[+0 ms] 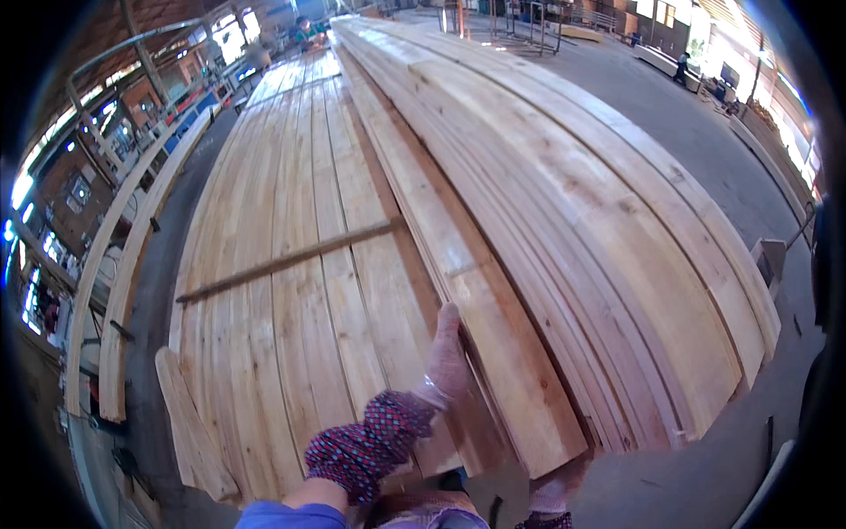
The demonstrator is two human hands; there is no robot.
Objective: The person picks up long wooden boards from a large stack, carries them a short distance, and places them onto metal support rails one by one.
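Here, the gloved left hand lies flat-fingered against the long pale pine plank atop the taller stack; the right hand grips its near end from below; seemingly barely shifted toward the lower board layer.

no packages, labels, signs or screens clearly visible, only lumber yard
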